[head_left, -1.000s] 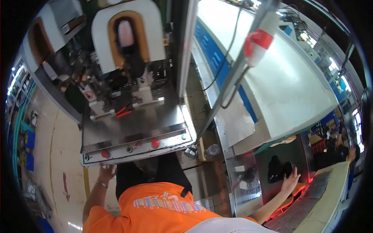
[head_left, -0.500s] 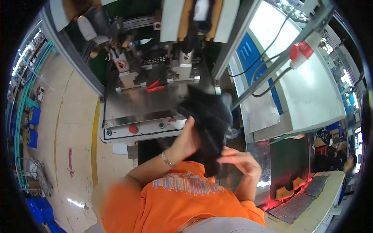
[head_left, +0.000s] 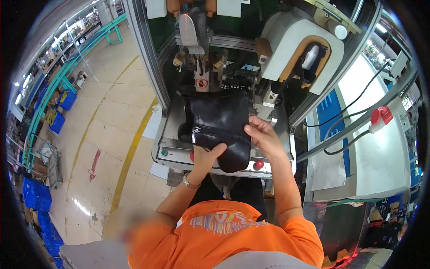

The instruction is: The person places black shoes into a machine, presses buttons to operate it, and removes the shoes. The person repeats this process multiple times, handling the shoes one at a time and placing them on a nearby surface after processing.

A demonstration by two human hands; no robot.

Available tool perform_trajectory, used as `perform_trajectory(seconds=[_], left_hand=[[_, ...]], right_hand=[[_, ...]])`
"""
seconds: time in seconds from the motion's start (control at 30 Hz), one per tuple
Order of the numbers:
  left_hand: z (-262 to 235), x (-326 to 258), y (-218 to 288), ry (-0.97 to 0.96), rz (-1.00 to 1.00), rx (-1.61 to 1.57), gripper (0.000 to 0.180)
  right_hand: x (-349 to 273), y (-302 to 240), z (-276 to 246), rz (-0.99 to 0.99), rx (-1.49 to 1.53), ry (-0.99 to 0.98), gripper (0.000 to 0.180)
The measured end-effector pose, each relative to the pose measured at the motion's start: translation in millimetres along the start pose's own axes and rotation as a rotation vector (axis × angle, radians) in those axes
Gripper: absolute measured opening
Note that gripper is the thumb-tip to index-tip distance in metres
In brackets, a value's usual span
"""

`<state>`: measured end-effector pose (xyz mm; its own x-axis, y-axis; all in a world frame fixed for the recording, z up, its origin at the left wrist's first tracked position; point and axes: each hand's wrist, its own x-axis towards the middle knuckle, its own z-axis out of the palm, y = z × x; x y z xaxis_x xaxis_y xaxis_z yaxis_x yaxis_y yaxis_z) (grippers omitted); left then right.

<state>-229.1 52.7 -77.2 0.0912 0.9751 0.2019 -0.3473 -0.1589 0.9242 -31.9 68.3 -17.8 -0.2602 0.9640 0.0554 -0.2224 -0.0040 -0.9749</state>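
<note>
Item 1: glossy black leather-like shoe upper (head_left: 219,116), broad & floppy, w/ a cross seam; position: held up over the front of the bench, between both hands. Contact w/ bench: couldn't tell.

Item 2: bare L hand (head_left: 207,158), w/ silver metal-link bracelet (head_left: 190,181); thumb lay on the upper's lower L part, rest of fingers hidden beneath, so gripping it.

Item 3: bare R hand (head_left: 265,136); thumb & index pinched narrow on the upper's R edge.

Handling note (judgement): the piece looked limp, so best held w/ light, even tension b/w hands, seam kept straight, thumb pads flat so the shiny face wouldn't crease or mark.

Surface: grey metal bench plate (head_left: 280,139), mostly covered; front strip w/ round red push-btn (head_left: 258,165) & small green push-btn (head_left: 164,153). Behind: white-shelled, tan-lined mould unit (head_left: 291,45), R side, and upright grey metal post (head_left: 148,58), L.

Room: pale tiled floor (head_left: 112,134) w/ yellow painted line (head_left: 134,148); stacked blue plastic crates (head_left: 36,195), far L; long green-framed rack (head_left: 67,85) beyond. R: large white cabinet (head_left: 380,148), red-and-white plug connector (head_left: 381,115) in front; co-worker in dark clothes (head_left: 380,233), lower R, partly visible.
</note>
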Motion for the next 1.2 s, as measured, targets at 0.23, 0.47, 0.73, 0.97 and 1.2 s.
perform_trajectory(seconds=[0.23,0.47,0.73,0.97,1.2], left_hand=[[-54,48,29,-0.17,-0.151,-0.675,0.06],[-99,107,101,-0.462,-0.02,-0.269,0.026],[-66,210,185,-0.348,0.23,-0.059,0.021],[-69,244,153,-0.268,0.207,-0.066,0.02],[-77,283,143,-0.211,0.171,-0.161,0.017]], right_hand=[[42,-37,37,-0.084,0.401,-0.238,0.026],[93,-82,27,-0.05,0.051,-0.507,0.015],[189,-114,40,-0.491,-0.026,-0.285,0.01],[221,-103,38,-0.511,-0.004,-0.171,0.009],[244,-105,48,-0.422,-0.032,0.144,0.009]])
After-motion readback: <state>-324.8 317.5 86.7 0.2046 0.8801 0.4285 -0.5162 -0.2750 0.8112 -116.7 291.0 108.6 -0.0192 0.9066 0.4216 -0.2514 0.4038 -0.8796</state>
